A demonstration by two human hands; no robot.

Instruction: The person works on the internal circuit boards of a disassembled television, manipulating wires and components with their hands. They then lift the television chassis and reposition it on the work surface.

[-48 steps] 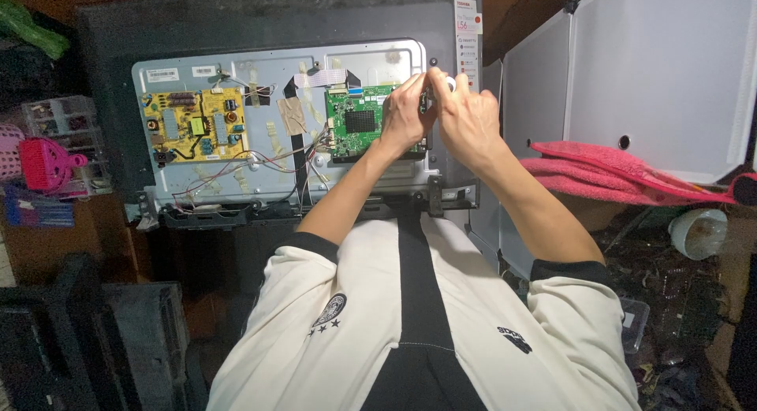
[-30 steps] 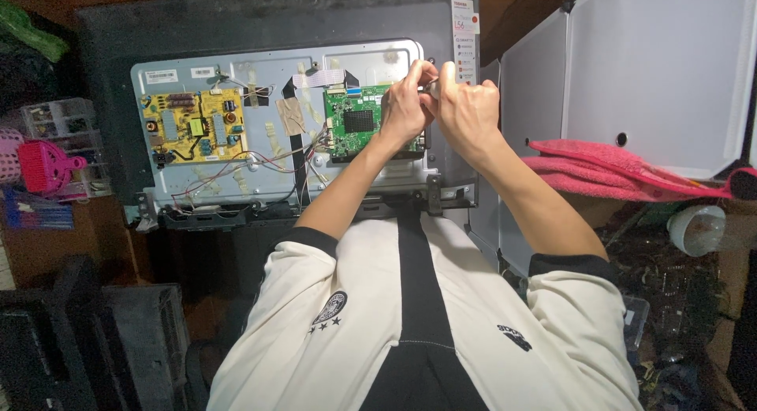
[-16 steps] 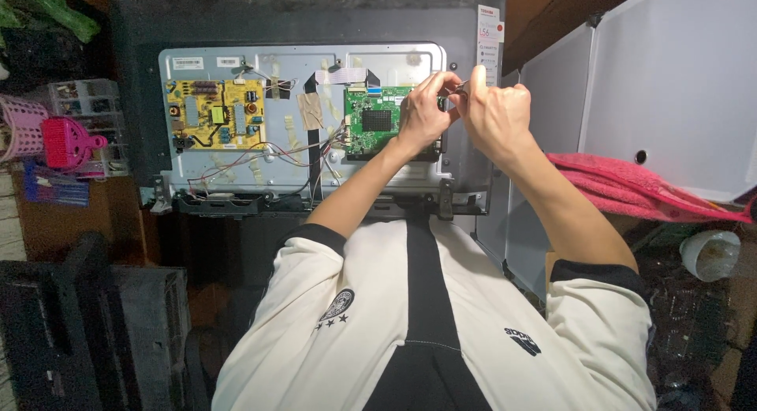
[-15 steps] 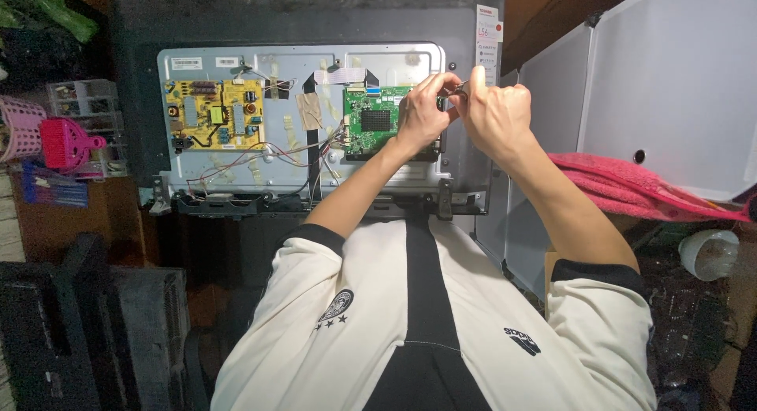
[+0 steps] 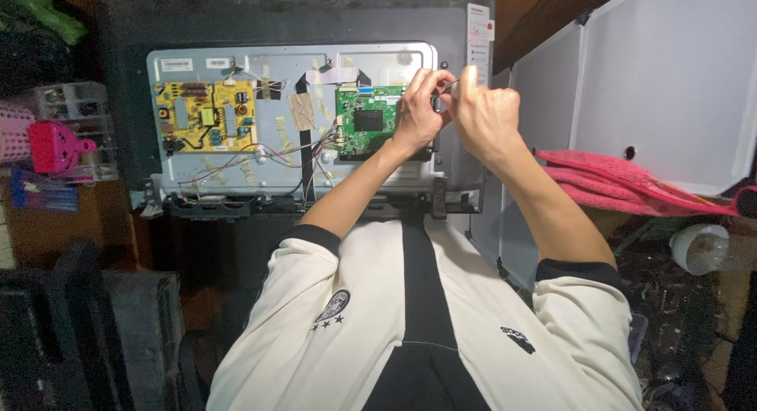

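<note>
- Resting at the right edge of the green circuit board [image 5: 365, 119], the left hand [image 5: 418, 111] has its fingers curled together; whether they pinch anything cannot be told, since the fingertips are hidden behind the knuckles.
- Just right of that green board, the right hand [image 5: 485, 115] is raised with its fingers closed around a thin metal tool [image 5: 448, 83], whose tip pokes out toward the left hand.
- Both hands nearly touch each other, right beside the board's upper right corner.
- That green board is mounted on the grey metal back plate [image 5: 276, 155] of an opened flat television [image 5: 292, 21], toward the plate's right side.
- Well left of the green board, on the same plate, sits a yellow circuit board [image 5: 205, 115].
- Between the two boards run thin wires [image 5: 252, 163], a dark flat cable [image 5: 303, 143] and some strips of tape.
- Far left of the green board, off the television, a pink plastic object [image 5: 54, 147] lies by a clear compartment box [image 5: 75, 104].
- Right of the green board, beyond the hands, stands a white panel [image 5: 654, 72], with a pink cloth [image 5: 623, 182] below it and a roll of tape [image 5: 700, 248] lower still.
- Below the green board, the person's cream and black shirt [image 5: 426, 324] fills the foreground.
</note>
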